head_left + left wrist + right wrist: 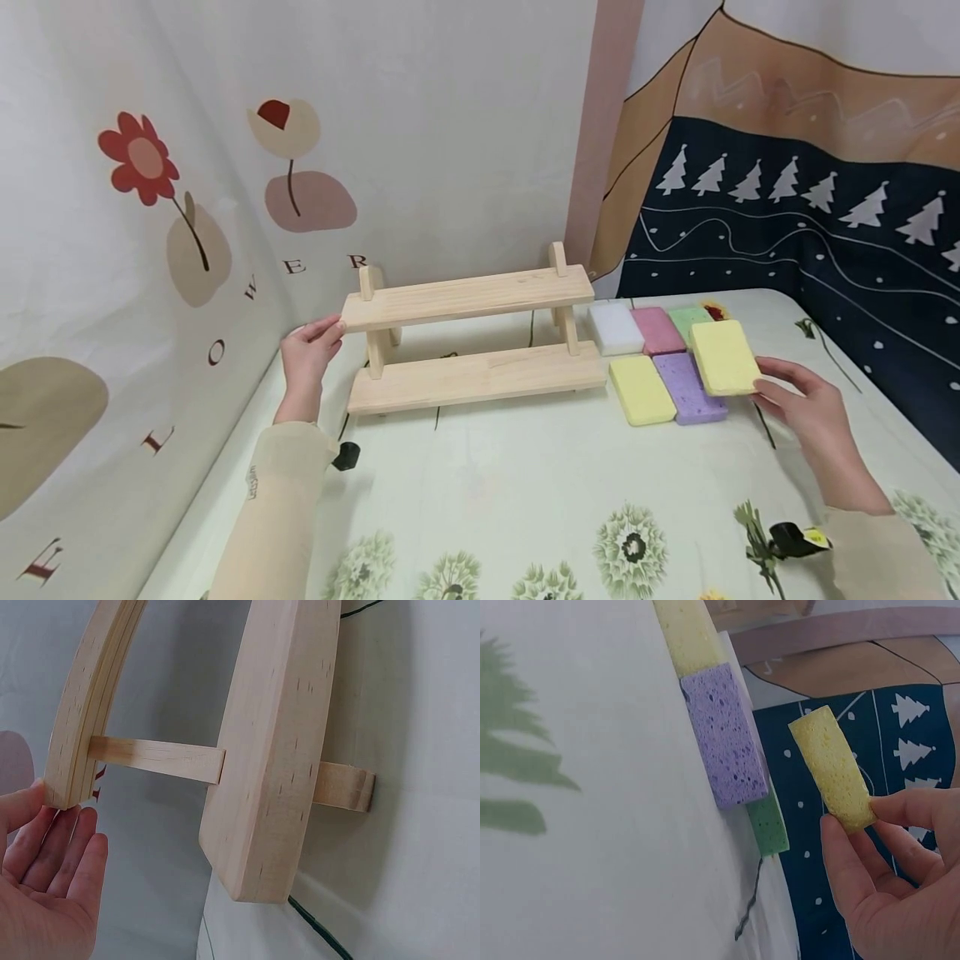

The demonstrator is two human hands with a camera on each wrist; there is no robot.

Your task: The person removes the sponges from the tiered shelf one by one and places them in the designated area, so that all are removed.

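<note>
At its right edge, a yellow sponge [724,358] is pinched between the thumb and fingers of my right hand [806,408], raised over the other sponges. The right wrist view shows this sponge [831,769] from its narrow side. My left hand [311,358] holds the left end of the upper board of a two-tier wooden shelf [480,375]. In the left wrist view, the thumb lies on one side of that board [75,742] and the fingertips [66,817] touch its end. Both boards carry nothing.
Beside the shelf's right end lie a white sponge [617,328], a pink sponge [657,330], a green sponge [686,318], another yellow sponge [642,390] and a purple sponge [686,387]. Printed cloth [450,125] hangs behind and at the left; dark tree-patterned cloth [840,225] hangs at the right.
</note>
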